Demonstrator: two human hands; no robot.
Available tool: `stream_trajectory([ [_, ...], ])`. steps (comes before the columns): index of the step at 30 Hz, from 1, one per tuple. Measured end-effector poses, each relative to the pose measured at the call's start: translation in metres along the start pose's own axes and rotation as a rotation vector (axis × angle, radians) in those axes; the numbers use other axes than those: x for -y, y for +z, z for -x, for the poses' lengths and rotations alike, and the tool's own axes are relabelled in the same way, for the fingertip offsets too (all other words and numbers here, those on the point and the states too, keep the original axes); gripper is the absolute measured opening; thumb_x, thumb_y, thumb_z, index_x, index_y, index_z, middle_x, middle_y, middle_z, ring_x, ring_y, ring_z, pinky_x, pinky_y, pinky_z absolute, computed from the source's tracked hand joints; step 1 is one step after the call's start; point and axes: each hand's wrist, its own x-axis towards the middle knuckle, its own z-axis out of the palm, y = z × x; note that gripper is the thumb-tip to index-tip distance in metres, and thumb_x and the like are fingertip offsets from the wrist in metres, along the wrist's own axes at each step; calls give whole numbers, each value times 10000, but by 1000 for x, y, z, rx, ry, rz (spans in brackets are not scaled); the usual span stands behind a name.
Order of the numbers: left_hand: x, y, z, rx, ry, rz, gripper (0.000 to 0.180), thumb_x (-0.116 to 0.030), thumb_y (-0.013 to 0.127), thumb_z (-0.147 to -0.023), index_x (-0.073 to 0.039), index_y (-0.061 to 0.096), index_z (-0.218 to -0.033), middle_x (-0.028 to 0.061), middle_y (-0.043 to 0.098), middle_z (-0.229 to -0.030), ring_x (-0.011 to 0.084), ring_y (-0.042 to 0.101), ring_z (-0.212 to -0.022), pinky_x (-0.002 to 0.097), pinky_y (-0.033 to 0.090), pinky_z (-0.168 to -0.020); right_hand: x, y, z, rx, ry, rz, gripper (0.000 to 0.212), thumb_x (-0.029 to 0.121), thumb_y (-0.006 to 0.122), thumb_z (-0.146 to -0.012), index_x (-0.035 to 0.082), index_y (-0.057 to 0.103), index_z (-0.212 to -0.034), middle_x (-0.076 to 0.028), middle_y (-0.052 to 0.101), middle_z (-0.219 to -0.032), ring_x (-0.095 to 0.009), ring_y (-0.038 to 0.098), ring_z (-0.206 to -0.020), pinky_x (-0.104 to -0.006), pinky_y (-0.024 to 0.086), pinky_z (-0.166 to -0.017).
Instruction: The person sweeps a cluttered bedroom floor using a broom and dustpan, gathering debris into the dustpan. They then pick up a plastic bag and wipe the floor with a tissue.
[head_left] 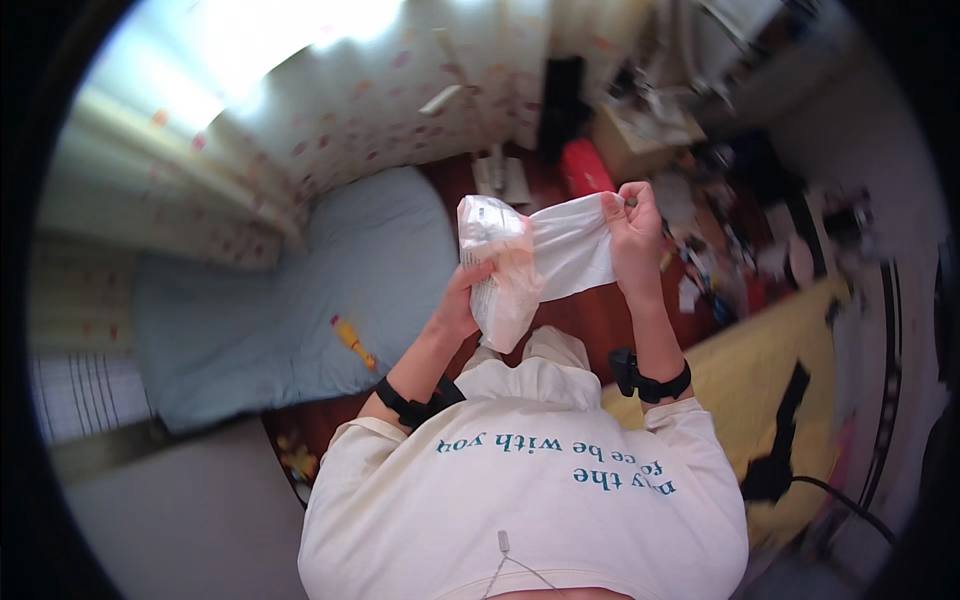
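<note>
Midway through working a soft white plastic bag point(570, 255) around a clear crinkled plastic packet with a white printed label point(495, 270), by the look of it: bag mouth stretched to one side, packet partly covered where the two overlap. Left hand point(462, 305) closed around the packet's lower half from below, fingers wrapped on the film. Right hand point(632, 232) shut in a pinch on the bag's upper right edge, pulling it taut. Both held up at chest height, in front of a cream shirt with teal lettering point(520, 490), well above the dark red-brown wooden floor point(590, 320). Next move likely calls for a steady hold on the packet while the bag edge is drawn along it, without tearing the thin film. Bag looks thin, matte, wrinkled, slightly translucent; packet glossy and creased, contents hard to tell. Pale blue quilted mattress point(300, 300) lying off to the left.
</note>
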Motion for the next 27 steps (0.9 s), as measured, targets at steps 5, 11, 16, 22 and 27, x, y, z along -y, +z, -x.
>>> stream_trajectory([
  [5, 53, 21, -43, 131, -399, 11, 560, -144, 570, -713, -48, 432, -1247, 94, 587, -1080, 245, 603, -921, 365, 490, -840, 21, -103, 64, -19, 177, 16, 332, 199, 636, -849, 15, 483, -1080, -25, 579, -875, -58, 523, -768, -199, 432, -691],
  [11, 182, 73, -79, 256, -761, -70, 547, -79, 635, -718, -4, 432, -1220, 119, 587, -1053, 241, 605, -920, 383, 503, -838, 20, -246, 152, -337, 387, 67, 269, 120, 628, -837, -5, 572, -1068, -50, 621, -891, -75, 574, -749, -210, 465, -672],
  [16, 222, 94, -122, 364, -859, -91, 506, -113, 664, -745, -12, 457, -1195, 113, 594, -1054, 233, 610, -939, 381, 510, -831, 12, -310, 155, -550, 329, -106, 188, 78, 590, -851, 23, 606, -1030, -11, 604, -830, -55, 549, -686, -203, 446, -626],
  [22, 194, 78, -181, 227, -839, 98, 463, -153, 595, -739, 17, 484, -1155, 151, 615, -1019, 280, 625, -895, 406, 509, -828, 23, -356, 119, -918, 179, 162, 170, 127, 565, -876, 14, 639, -980, -30, 628, -837, -93, 567, -753, -226, 447, -683],
  [27, 164, 74, -231, 258, -725, 189, 535, -101, 511, -662, 7, 455, -1184, 157, 605, -1034, 303, 607, -922, 420, 488, -861, 15, -323, 68, -914, -141, 762, 178, 127, 524, -896, 29, 638, -993, -103, 657, -927, -156, 613, -823, -280, 467, -736],
])
